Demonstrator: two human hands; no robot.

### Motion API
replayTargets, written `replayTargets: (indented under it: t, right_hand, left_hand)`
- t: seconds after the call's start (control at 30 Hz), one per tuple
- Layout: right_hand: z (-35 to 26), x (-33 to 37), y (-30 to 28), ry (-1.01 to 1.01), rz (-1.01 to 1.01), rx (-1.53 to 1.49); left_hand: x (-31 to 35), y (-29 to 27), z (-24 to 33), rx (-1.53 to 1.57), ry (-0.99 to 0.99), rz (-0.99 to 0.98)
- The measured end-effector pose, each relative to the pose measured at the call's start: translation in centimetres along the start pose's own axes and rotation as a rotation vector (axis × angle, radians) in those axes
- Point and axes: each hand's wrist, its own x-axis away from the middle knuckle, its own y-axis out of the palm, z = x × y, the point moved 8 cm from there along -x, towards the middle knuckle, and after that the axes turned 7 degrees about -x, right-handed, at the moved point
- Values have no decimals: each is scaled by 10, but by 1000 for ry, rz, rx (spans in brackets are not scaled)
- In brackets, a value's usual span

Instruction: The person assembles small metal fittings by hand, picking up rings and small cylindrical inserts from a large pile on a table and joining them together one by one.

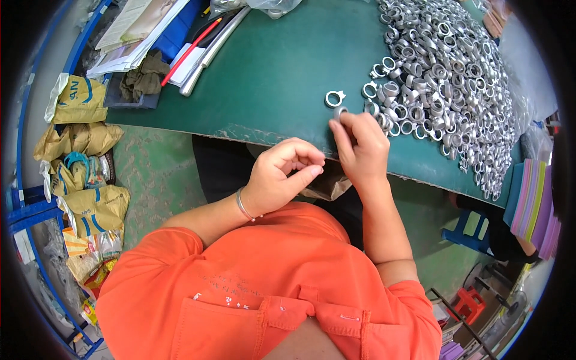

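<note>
One metal ring (pixel 338 111) pinched in right hand (pixel 363 144), left hand (pixel 281 171) half-open, bin (pixel 114 96) holding brown cloth (pixel 146 78)

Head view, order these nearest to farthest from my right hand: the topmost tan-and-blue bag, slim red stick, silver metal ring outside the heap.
1. Silver metal ring: just beyond your right hand.
2. Slim red stick: upper left.
3. Tan-and-blue bag: far left.

L forearm (pixel 219 217) angles inward, L hand (pixel 277 171) half-curled w/ thumb tip close to index tip, while R forearm (pixel 387 222) reaches almost straight fwd, R hand (pixel 363 144) a bit farther out, thumb & index in a pinch.
</note>
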Motion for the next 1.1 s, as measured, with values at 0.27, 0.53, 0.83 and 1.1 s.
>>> replayTargets:
  t: [0.27,0.53,0.83,1.1]
  right_hand:
    - [-31,30,-6,-72,-121,-415]
    - [-26,43,-11,-78,-63,-377]
    - [-14,54,-18,36,87,-697]
    - [-19,52,-13,22,-61,-680]
  left_hand:
    - [-7,-4,-1,137,82,53]
    - [-5,0,6,161,92,30]
    - [-5,0,2,158,6,-6]
    - [-2,-3,-6,130,-32,26]
